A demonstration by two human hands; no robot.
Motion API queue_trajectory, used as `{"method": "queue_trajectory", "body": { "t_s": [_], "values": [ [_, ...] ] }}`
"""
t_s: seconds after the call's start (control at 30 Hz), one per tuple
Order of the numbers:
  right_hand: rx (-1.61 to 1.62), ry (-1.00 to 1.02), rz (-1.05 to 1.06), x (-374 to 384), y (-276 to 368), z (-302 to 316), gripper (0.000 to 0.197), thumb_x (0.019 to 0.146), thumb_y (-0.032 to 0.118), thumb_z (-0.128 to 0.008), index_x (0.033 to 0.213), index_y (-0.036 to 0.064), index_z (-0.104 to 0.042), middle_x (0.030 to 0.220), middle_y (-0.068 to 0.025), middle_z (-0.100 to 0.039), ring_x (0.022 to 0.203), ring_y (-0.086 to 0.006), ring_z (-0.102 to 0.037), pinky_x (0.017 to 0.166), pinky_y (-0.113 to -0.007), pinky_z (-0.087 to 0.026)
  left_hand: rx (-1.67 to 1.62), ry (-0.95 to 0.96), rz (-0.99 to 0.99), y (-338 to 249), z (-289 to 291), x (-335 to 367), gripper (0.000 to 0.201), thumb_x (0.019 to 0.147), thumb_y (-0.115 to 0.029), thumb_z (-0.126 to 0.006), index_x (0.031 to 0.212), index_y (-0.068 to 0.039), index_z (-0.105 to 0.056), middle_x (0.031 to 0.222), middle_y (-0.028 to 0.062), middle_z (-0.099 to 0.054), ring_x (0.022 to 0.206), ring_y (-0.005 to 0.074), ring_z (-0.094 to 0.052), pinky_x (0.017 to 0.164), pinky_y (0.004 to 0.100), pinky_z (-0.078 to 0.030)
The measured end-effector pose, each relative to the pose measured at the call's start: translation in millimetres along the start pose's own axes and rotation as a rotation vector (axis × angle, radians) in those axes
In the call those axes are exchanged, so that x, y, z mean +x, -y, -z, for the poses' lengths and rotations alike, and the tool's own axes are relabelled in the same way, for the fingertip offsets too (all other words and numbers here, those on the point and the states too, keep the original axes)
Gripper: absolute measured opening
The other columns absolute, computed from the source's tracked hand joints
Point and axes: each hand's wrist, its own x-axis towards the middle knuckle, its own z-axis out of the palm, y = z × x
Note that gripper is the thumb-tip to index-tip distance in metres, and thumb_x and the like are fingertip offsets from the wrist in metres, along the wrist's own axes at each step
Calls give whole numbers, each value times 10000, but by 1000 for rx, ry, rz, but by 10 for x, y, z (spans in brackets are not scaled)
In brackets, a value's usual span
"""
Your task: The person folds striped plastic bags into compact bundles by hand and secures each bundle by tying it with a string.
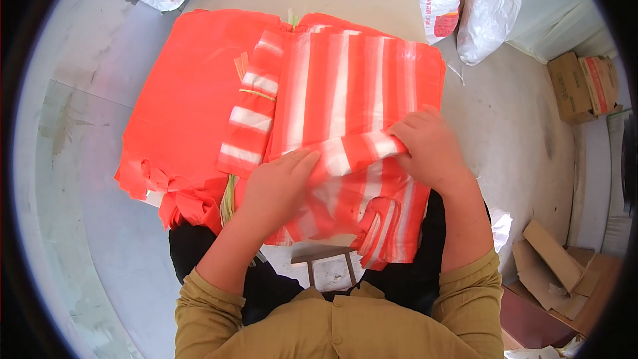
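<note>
A stack of red-and-white striped plastic bags (pixel 359 80) lies before me. Across it, between my hands, runs a folded band of striped plastic bag (pixel 355 153). My left hand (pixel 284 181) is closed on the left end of this band, its fingertips pressed together on the plastic. At the right end, my right hand (pixel 428 147) is closed round the band's edge. Crumpled striped plastic with cut handle loops (pixel 382 226) hangs toward my lap. Just left of the stack lies a narrow folded striped bundle (pixel 250 118), bound with a thin yellow-green tie (pixel 258 94).
A pile of plain red bags (pixel 193 80) sits on the left, knotted handles (pixel 189 203) at its near edge. Green-yellow strands (pixel 228 199) hang beside it. White sacks (pixel 488 10) stand at the far side; cardboard boxes (pixel 573 86) and opened cardboard (pixel 551 259) are on the right.
</note>
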Motion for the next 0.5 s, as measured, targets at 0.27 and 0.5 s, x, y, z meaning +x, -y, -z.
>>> {"method": "queue_trajectory", "body": {
  "t_s": [0.27,0.5],
  "values": [
    [41,-435,-66,184,-70,-87,283,709,114,-817,958,34,-708,1232,-164,-610,1236,-411,-522,1065,-524,-420,-239,121,236,-37,149,64,462,882,-118,-697,1329,-59,-592,1101,212,-700,1012,403,-658,820,461,-533],
    [312,-487,-294,296,-48,-227,655,842,108,-745,1434,93,-467,1631,-193,-279,1494,-364,-306,1182,-487,-329,-405,70,395,25,169,82,471,910,-121,-681,1361,-39,-576,1004,196,-718,924,357,-694,796,428,-538]
  ]
}}
